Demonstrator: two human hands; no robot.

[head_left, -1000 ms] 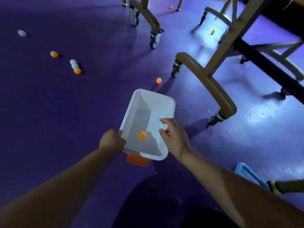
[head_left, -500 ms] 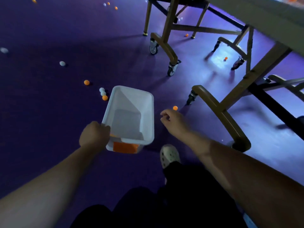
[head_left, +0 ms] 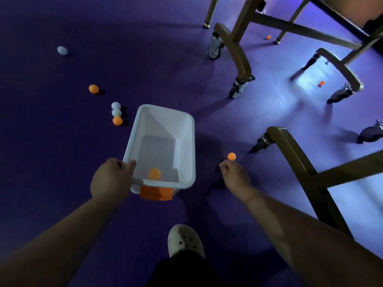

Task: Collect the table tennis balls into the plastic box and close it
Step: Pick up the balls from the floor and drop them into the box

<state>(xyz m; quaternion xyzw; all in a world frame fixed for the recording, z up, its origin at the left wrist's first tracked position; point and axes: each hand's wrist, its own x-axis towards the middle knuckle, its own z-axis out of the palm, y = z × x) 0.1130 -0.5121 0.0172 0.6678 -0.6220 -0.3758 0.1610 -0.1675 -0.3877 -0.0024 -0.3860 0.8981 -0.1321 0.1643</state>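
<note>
The box (head_left: pixel 163 146) is gripped at its near left rim by the left hand (head_left: pixel 110 179), tilted so its 1 ball (head_left: pixel 154 173) is kept in; another ball (head_left: pixel 231 156) is pinched at the fingertips of the right hand (head_left: pixel 235 176), beside the box, probably for dropping in; 5 balls (head_left: pixel 117 120) are left on the floor (head_left: pixel 62 152) nearby.

A dark purple floor (head_left: pixel 62 162) carries scattered table tennis balls: a white ball (head_left: pixel 62 50) far left, an orange ball (head_left: pixel 93 89), two white balls (head_left: pixel 115 108) touching an orange one (head_left: pixel 117 120), plus caster-wheeled wooden legs (head_left: pixel 240 59).
</note>
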